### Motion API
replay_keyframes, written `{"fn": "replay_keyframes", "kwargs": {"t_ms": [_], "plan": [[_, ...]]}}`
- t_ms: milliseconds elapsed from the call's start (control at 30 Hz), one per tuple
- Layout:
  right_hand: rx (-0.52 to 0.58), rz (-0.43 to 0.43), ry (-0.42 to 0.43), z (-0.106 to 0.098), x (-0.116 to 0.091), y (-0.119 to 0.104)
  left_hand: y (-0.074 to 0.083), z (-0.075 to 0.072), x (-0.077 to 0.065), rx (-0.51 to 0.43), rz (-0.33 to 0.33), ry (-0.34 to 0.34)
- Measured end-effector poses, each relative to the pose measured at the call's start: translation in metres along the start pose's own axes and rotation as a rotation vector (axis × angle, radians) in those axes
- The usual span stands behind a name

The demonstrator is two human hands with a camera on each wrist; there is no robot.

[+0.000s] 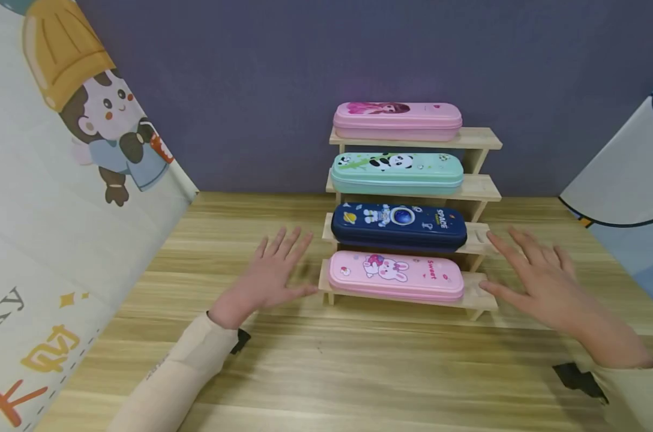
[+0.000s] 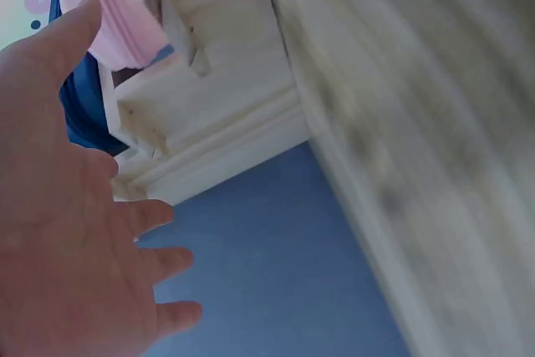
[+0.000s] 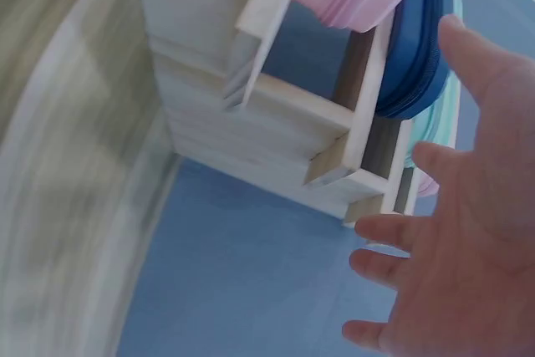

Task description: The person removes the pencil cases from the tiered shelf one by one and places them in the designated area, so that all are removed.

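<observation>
See left hand [image 1: 264,279] and right hand [image 1: 550,291] spread wide. Between them, on a stepped wooden stand [image 1: 482,187], find a pink rabbit case [image 1: 395,276] and a navy astronaut case [image 1: 399,227] level with both hands, then a mint panda case [image 1: 398,174] and a pink doll-print case [image 1: 398,122] beyond.

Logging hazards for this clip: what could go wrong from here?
The left hand and right hand are spread close on either side of the wooden stand; a bump might shift it.
The navy space case nearly fills its step front to back; a jolt could slide it off.
</observation>
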State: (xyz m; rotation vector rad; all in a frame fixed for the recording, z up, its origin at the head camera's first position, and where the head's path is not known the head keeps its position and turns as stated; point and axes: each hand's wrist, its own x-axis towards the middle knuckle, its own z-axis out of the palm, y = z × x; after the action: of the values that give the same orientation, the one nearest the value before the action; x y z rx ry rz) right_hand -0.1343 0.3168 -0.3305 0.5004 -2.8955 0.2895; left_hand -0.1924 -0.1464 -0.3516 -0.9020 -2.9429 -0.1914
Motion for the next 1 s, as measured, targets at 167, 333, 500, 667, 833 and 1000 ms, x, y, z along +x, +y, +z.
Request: {"fn": "replay_keyframes", "kwargs": {"t_ms": [167,333,500,667,833,1000], "plan": [[0.027,0.02,0.017,0.006,-0.007,0.005,0.005,0.008,0.0,-0.085,0.061,-0.009],[0.055,0.023,0.042,0.011,-0.014,0.008,0.01,0.014,0.003,-0.138,0.122,0.006],[0.075,-0.033,0.098,0.018,-0.019,0.017,0.014,0.02,0.006,-0.2,0.156,0.032],[0.195,-0.032,0.023,0.023,-0.022,0.026,0.017,0.023,0.013,-0.263,0.182,0.062],[0.35,0.066,-0.163,0.03,-0.02,0.031,0.019,0.023,0.021,-0.338,0.172,0.049],[0.432,0.056,-0.21,0.038,-0.021,0.034,0.021,0.022,0.027,-0.445,0.116,0.04]]}}
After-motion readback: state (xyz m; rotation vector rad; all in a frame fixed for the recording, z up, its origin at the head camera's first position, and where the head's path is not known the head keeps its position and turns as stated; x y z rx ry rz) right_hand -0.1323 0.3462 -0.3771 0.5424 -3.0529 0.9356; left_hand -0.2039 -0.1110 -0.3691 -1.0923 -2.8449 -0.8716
